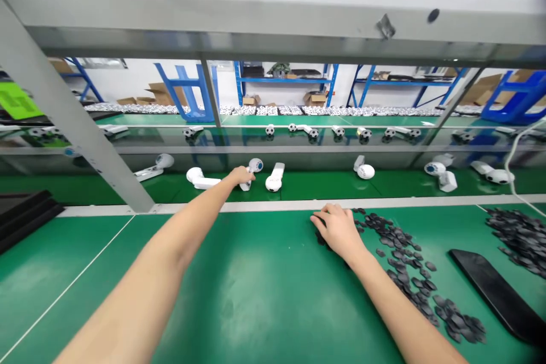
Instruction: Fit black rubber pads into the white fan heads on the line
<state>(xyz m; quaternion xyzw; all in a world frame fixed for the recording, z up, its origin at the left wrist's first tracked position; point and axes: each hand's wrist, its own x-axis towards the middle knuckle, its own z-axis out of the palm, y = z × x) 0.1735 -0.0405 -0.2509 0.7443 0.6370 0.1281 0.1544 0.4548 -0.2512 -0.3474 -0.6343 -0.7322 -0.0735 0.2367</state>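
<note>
As the head view shows, the left hand (241, 175) reaches past the pale rail (294, 205) and grasps a white round-headed device (256, 165) on the dark green belt (319, 185), between two similar white units (274, 178). On the near green tabletop (256, 284), the right hand (338, 228) rests with bent fingers over small black pieces (396, 237); whether it pinches one, I cannot tell. More pieces trail rightward toward a black tray (490, 290).
</note>
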